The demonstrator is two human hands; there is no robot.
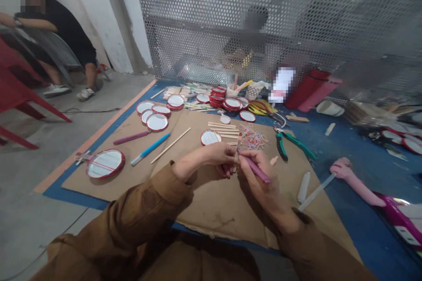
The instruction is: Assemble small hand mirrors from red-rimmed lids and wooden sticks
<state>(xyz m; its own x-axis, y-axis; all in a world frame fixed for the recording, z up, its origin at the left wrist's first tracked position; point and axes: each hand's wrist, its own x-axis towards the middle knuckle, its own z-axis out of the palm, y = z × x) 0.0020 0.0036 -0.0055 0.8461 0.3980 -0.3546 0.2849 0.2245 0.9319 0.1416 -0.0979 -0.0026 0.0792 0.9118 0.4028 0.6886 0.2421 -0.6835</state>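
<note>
Holding purple tool [259, 171]; bare cardboard [211, 204] to near edge [231, 239].

1. No word, brand, number or sign is showing itself clearly enough for reading.
2. The bright, white, upright rectangular screen [281, 84] is appearing only as coarse blurred squares, and these are hiding any writing.
3. The white cup with black crossing lines [254, 91] is carrying a pattern, without readable letters.
4. The glossy magenta plastic object [392, 214] is bearing marks too small for reading.
</note>
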